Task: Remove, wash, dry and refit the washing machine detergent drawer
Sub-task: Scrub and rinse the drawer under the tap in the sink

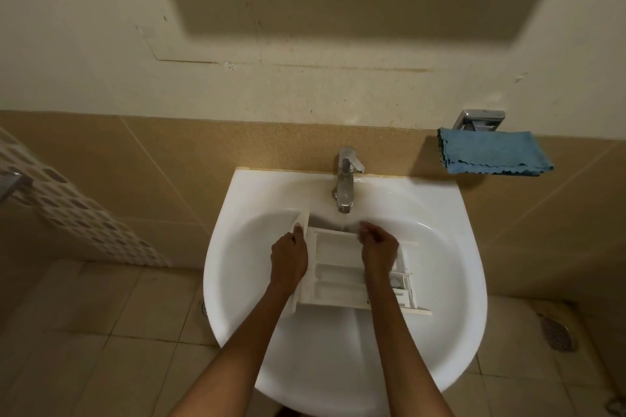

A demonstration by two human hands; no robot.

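The white detergent drawer [338, 278] lies in the white sink [450, 247], its compartments facing up. A thin stream of water runs from the chrome tap [345, 179] onto the drawer's far edge. My left hand [289, 257] grips the drawer's left side by the front panel, thumb on top. My right hand [377, 247] rests over the drawer's right part, fingers curled at the far edge under the water. The right hand hides part of the drawer.
A blue cloth [491, 152] lies on a metal wall holder at the upper right. A patterned tiled partition [78, 210] stands at the left. The floor is tiled, with a drain cover [555, 332] at the right.
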